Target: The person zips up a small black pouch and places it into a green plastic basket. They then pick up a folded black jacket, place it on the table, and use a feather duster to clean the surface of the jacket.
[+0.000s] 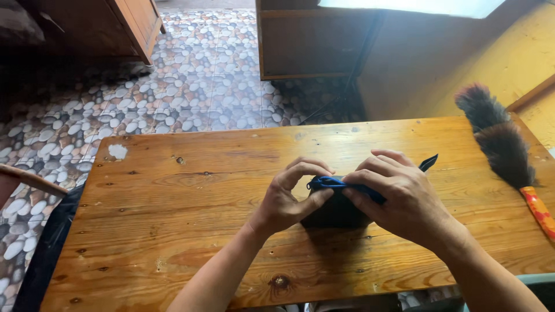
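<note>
Desk: a wooden desk (173, 231) with knots and a pale patch near its far left corner is seen from above.
Pouch: a small dark pouch (338, 212) is set on the desk, a little right of the desk's middle.
Strap: a blue strap (330, 183) is laid along the pouch's top; a dark end (428, 163) is shown sticking out beyond the pouch's right side.
Left hand (287, 199): closed on the pouch's left end, the strap pinched between thumb and fingers.
Right hand (404, 199): clamped over the pouch's right side, fingers pressed on the strap.
Feather duster (502, 141): laid well to the right of the pouch, at the desk's right edge, its orange handle (540, 212) pointed toward the near side.
Floor (191, 86): pebble-patterned tiles are seen beyond the desk.
</note>
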